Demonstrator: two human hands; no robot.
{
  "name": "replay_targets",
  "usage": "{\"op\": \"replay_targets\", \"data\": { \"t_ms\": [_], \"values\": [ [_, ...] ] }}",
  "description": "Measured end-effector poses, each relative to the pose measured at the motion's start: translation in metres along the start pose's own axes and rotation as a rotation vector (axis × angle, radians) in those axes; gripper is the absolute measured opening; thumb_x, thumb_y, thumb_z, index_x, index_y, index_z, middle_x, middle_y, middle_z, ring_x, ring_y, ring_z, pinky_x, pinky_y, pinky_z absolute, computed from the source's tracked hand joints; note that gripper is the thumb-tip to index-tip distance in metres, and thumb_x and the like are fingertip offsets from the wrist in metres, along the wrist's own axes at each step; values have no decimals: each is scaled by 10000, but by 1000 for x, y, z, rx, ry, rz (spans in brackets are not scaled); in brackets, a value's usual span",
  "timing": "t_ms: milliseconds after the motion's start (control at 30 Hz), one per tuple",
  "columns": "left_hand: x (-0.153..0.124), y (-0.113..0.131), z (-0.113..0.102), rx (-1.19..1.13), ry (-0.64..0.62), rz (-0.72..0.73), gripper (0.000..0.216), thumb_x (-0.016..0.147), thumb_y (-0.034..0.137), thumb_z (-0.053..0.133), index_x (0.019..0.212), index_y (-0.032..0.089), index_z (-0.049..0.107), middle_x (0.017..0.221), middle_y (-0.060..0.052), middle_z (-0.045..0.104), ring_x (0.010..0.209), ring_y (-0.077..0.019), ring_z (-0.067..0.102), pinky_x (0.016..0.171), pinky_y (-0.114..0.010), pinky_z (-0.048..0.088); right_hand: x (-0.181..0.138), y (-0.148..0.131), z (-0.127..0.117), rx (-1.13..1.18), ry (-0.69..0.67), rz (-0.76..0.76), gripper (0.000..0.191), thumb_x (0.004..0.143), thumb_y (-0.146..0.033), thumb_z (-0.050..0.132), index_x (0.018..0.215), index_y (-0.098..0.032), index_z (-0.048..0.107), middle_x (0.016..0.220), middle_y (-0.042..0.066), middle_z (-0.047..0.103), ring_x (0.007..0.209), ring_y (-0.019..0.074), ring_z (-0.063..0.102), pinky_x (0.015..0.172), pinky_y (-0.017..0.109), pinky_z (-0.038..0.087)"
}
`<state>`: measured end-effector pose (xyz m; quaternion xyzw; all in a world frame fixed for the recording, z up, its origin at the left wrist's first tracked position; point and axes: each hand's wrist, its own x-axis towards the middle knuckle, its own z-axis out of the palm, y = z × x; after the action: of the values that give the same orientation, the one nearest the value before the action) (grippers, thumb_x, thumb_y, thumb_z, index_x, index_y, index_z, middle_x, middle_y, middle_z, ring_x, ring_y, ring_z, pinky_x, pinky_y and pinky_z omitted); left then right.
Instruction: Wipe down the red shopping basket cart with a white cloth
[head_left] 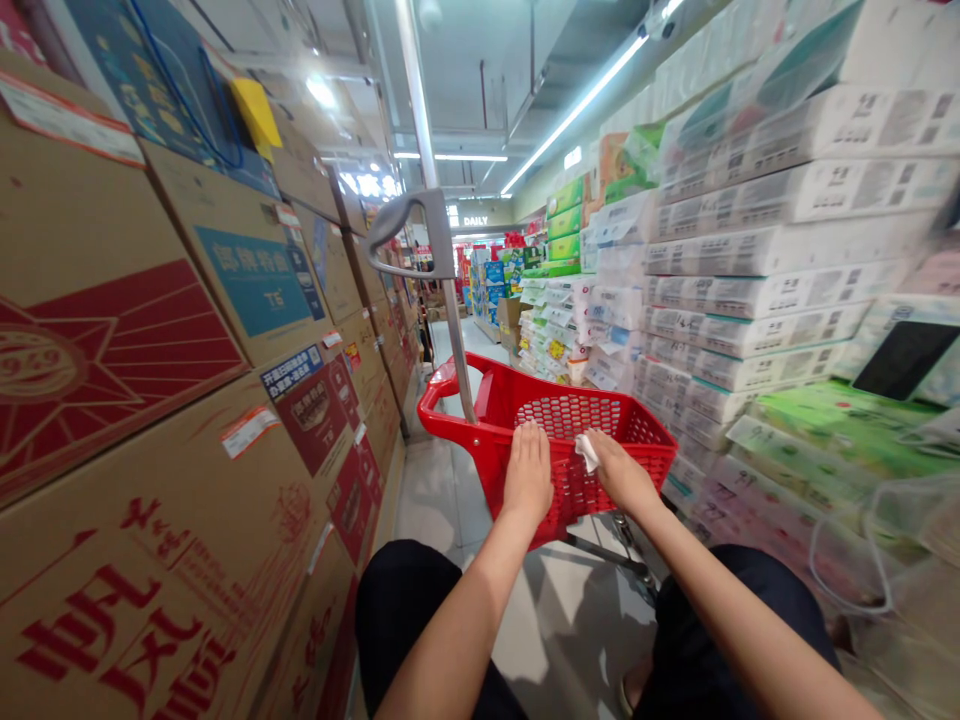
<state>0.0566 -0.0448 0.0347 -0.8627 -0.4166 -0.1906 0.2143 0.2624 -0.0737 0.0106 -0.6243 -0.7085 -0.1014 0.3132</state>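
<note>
A red plastic shopping basket (637,425) on wheels stands on the aisle floor in front of me, its grey pull handle (420,235) raised upright. My left hand (529,470) lies flat on the basket's near rim, fingers together and stretched forward. My right hand (619,470) rests on the same rim to the right, fingers closed on a small crumpled white tissue (586,452). My knees in dark trousers show at the bottom of the view.
Stacked brown cardboard cartons (150,400) with red and blue print wall the left side. Wrapped packs of tissue paper (757,260) are piled high on the right. A narrow pale tiled aisle (442,490) runs ahead toward more shelves.
</note>
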Motion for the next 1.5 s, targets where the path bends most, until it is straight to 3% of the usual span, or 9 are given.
{"op": "replay_targets", "data": {
  "t_ms": [133,300,433,567,833,1100,1333,1400,1500],
  "values": [
    [3,8,0,13,-5,-56,995,808,339,722,1628,51,237,1676,-249,267,1583,-424,149,1286,-651,-10,1,1,-3,-17,-10,-1,676,837,24,410,1487,-109,538,1508,194,565,1463,279,471,1220,507,399],
    [4,11,1,24,-10,-59,810,836,269,691,1570,90,398,1664,-239,306,1573,-430,190,1267,-696,-5,5,-23,10,66,-41,-171,725,842,3,405,1550,-142,462,1619,121,449,1530,210,360,1267,445,333],
    [1,6,-1,13,-27,-32,812,844,290,696,1566,73,395,1669,-254,282,1575,-445,160,1270,-691,23,0,-1,6,34,-36,-65,714,840,2,407,1531,-158,492,1579,116,506,1497,221,421,1250,452,364],
    [2,9,-2,15,-39,-32,791,860,317,676,1563,79,404,1663,-233,312,1576,-457,137,1268,-697,-1,-5,22,-7,-27,-8,35,625,876,-9,405,1476,-108,550,1492,196,580,1438,293,502,1197,523,427],
    [2,10,-7,21,-40,-23,815,838,288,703,1555,37,410,1650,-247,329,1576,-468,110,1294,-628,-4,6,-30,11,26,-35,-166,684,869,-10,425,1537,-145,482,1598,123,479,1511,217,396,1250,423,369],
    [-4,-1,-13,-35,-25,-6,854,839,354,701,1567,57,369,1686,-247,240,1586,-434,110,1291,-623,36,-6,23,-11,-38,12,15,631,852,6,424,1459,-95,562,1472,206,596,1429,296,514,1208,520,411],
    [-3,0,-9,-34,-4,-10,856,807,298,711,1558,47,388,1685,-247,243,1583,-433,129,1298,-594,57,7,-30,11,14,-26,-157,669,866,-3,420,1520,-116,502,1581,143,497,1507,223,403,1255,424,357],
    [-5,-2,-10,-21,0,-8,849,813,304,700,1563,61,384,1688,-232,248,1587,-420,130,1297,-597,54,6,-29,14,58,-25,-195,686,873,-9,411,1544,-136,471,1605,122,469,1518,210,382,1261,430,348],
    [-8,-5,-12,-16,1,-3,875,813,356,712,1569,76,371,1689,-225,250,1587,-421,125,1296,-598,56,-3,-1,8,63,10,-106,711,850,8,413,1531,-175,498,1555,118,535,1481,225,446,1244,469,376]
  ]
}}
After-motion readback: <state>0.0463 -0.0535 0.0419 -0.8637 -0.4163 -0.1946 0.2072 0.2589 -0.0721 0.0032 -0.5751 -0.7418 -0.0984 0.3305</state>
